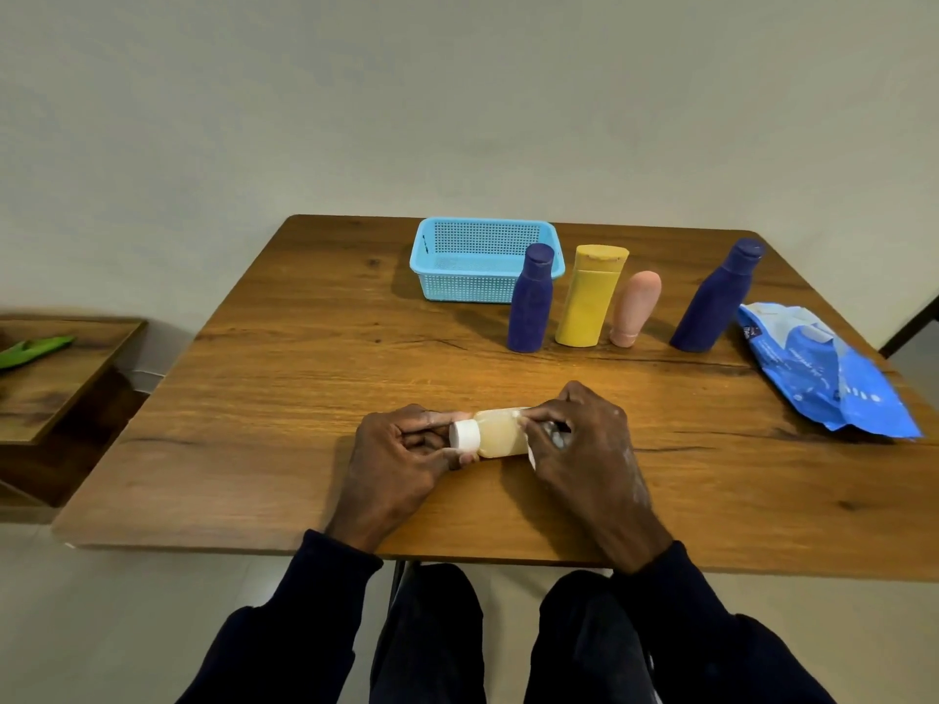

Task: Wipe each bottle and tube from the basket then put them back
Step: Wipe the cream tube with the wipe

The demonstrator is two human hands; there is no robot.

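A small pale-yellow bottle with a white cap lies sideways over the near middle of the wooden table. My left hand grips its cap end. My right hand is wrapped round its other end with a white wipe pressed against it. The light-blue basket stands at the back with nothing visible inside. To its right stand a dark blue bottle, a yellow bottle, a pink tube on its cap, and a second dark blue bottle.
A blue wipes packet lies at the table's right edge. A lower wooden side table stands to the left with a green object on it. A plain wall is behind the table.
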